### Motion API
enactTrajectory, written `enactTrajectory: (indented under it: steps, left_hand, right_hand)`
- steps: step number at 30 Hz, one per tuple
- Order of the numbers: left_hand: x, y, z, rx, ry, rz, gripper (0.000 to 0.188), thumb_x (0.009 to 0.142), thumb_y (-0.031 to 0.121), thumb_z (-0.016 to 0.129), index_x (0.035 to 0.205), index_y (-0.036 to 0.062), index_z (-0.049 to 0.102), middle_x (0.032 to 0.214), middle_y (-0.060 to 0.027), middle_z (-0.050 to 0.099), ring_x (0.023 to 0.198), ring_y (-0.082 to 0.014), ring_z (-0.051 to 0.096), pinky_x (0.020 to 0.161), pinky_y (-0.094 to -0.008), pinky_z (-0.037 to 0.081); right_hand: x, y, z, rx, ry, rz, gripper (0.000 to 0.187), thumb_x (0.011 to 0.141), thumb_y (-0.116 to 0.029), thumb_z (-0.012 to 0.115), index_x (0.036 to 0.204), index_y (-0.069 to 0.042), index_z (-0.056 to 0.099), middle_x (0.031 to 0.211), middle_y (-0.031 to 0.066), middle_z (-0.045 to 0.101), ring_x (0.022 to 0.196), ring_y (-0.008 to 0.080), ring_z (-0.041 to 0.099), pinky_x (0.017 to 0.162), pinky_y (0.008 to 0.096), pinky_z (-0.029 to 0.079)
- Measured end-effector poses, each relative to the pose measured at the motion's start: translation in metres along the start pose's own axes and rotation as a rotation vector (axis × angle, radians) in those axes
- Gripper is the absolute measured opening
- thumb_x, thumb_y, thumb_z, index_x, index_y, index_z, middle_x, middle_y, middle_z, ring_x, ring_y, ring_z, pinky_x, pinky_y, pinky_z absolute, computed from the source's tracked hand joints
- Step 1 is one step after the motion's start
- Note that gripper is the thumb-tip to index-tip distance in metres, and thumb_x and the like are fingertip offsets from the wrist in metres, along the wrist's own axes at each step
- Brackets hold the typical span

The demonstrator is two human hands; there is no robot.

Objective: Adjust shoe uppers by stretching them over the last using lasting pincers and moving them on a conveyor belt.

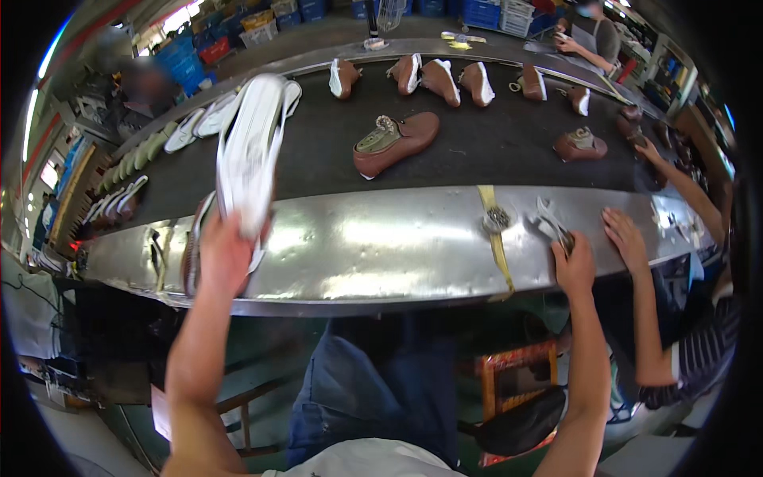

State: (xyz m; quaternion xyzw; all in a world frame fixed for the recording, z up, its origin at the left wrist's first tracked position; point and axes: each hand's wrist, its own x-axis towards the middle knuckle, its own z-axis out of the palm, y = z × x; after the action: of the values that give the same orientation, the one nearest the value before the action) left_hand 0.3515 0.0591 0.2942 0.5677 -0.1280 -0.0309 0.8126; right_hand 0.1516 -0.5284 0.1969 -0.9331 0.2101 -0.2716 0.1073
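The person's left hand [225, 256] was closed around the near end of a white shoe sole [249, 151], which stood tilted up and away from it over the steel bench [381, 246]. The right hand [574, 266] gripped a metal tool [552, 225] at the bench edge, fingers wrapped about its handle. Just beside it, a co-worker's hand [626, 237] lay flat on the steel. Farther out, on the dark belt [477, 143], a brown shoe [395, 142] sat well apart from the sole. More brown shoes [445, 79] lined the far side.
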Motion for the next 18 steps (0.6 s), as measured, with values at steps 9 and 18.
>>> enactTrajectory:
  steps: [9, 18]
  left_hand:
    - [-0.357, -0.059, -0.008, 0.222, -0.097, -0.333, 0.094, 0.083, 0.015, 0.084, 0.158, -0.0023, 0.03, 0.146, -0.0098, 0.053, 0.131, -0.0186, 0.052, 0.112, -0.0342, 0.039]
    - [-0.395, -0.09, 0.041, 1.5, -0.793, -0.151, 0.081, 0.088, 0.06, 0.066, 0.138, -0.0022, 0.054, 0.13, -0.0257, 0.061, 0.121, -0.0397, 0.061, 0.1, -0.0457, 0.051]
  right_hand:
    - [-0.135, -0.088, -0.048, 0.286, 0.015, -0.057, 0.044, 0.096, -0.028, 0.067, 0.126, 0.003, 0.055, 0.116, 0.0251, 0.063, 0.104, 0.0414, 0.063, 0.091, 0.0465, 0.05]
    - [-0.417, -0.138, -0.067, 1.058, -0.699, 0.727, 0.031, 0.107, -0.032, 0.053, 0.1, -0.002, 0.059, 0.079, 0.0007, 0.058, 0.068, 0.0089, 0.054, 0.062, 0.0248, 0.046]
